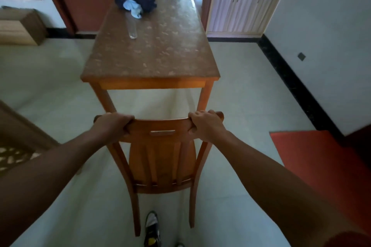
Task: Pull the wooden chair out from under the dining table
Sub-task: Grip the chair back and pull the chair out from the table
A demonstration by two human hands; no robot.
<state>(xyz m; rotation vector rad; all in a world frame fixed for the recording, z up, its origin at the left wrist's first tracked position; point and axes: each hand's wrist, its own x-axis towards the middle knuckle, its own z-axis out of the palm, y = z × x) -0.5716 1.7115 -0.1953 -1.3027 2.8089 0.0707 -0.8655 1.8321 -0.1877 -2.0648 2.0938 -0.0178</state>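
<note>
Nearest to the person, one shoe (152,228) shows on the pale floor (230,86) between the back legs of the wooden chair (162,158). Two bare forearms reach forward and slightly down, one from each side. The left hand (113,124) is clenched over the left end of the chair's top rail, knuckles up, fingers curled over the front edge. The right hand (206,125) grips the right end the same way, thumb tucked under the rail. The chair stands clear of the dining table (150,54), its back facing the person, with open floor visible between its top rail and the table's near edge.

On the far part of the tabletop lie three things: one clear glass (132,28) tipped on its side, one dark cloth (136,1) bundled up, and one light blue cloth (133,8) resting on it. Beyond stand one pale cabinet (241,6) to the right and one cardboard box (20,26) to the left.
</note>
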